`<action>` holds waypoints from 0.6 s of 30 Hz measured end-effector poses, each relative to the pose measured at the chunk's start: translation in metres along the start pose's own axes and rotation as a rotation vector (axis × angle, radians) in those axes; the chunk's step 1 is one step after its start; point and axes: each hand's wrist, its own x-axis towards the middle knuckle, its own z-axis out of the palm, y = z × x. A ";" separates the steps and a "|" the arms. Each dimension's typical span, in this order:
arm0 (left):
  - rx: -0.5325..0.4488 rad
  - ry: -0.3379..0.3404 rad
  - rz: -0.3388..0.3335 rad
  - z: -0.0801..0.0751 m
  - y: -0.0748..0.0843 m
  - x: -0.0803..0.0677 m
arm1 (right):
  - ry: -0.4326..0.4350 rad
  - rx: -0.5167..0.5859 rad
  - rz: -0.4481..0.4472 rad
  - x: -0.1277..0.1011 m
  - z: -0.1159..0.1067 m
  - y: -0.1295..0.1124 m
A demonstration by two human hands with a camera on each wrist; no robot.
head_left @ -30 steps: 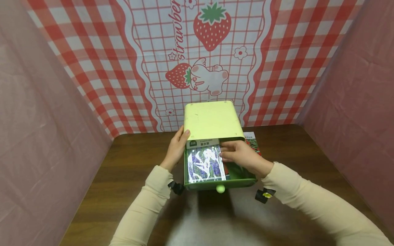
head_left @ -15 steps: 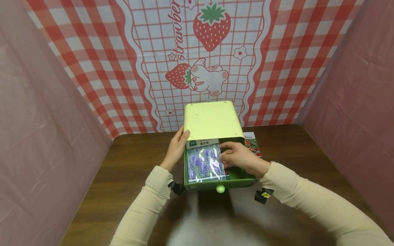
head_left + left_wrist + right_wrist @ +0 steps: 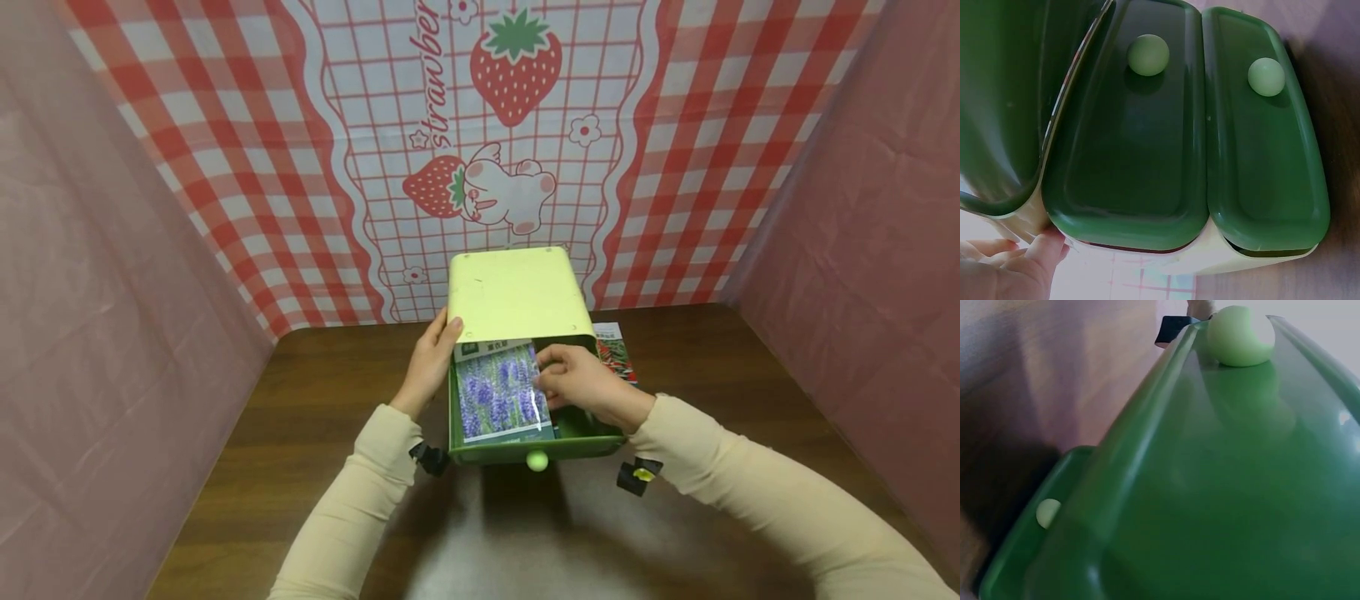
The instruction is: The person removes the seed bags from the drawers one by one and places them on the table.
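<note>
A pale yellow cabinet (image 3: 517, 292) stands with its green top drawer (image 3: 491, 453) pulled out toward me. Inside lies a flat packet (image 3: 498, 392) printed with purple lavender-like flowers, its top end under the cabinet's roof. My right hand (image 3: 588, 382) reaches into the drawer and pinches the packet's right edge with bent fingers. Against the cabinet's left side rests my left hand (image 3: 429, 365), thumb at the front top corner and fingers along the wall. In the left wrist view, the thumb and fingers (image 3: 1038, 253) show at that wall. The drawer front hides the right hand in the right wrist view.
Two shut green drawers, a middle one (image 3: 1141, 137) and a bottom one (image 3: 1263, 150), sit below, each with a round knob. Another packet (image 3: 615, 352) with a red picture lies on the wooden table (image 3: 322, 417), right of the cabinet. A checked cloth (image 3: 255, 167) hangs behind.
The flower packet has tilted slightly, its lower end shifting right, and its glare has faded. My right hand has moved slightly left. The left hand stays in place.
</note>
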 end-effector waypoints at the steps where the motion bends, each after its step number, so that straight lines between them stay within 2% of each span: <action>1: 0.000 -0.001 -0.001 0.000 0.000 0.000 | 0.003 0.003 -0.004 0.000 -0.001 -0.001; 10: 0.002 -0.004 -0.003 0.000 0.000 -0.001 | 0.007 0.053 0.008 -0.004 -0.009 -0.007; 18: -0.008 0.002 -0.008 0.000 0.001 -0.001 | 0.019 0.042 0.018 -0.015 -0.019 -0.009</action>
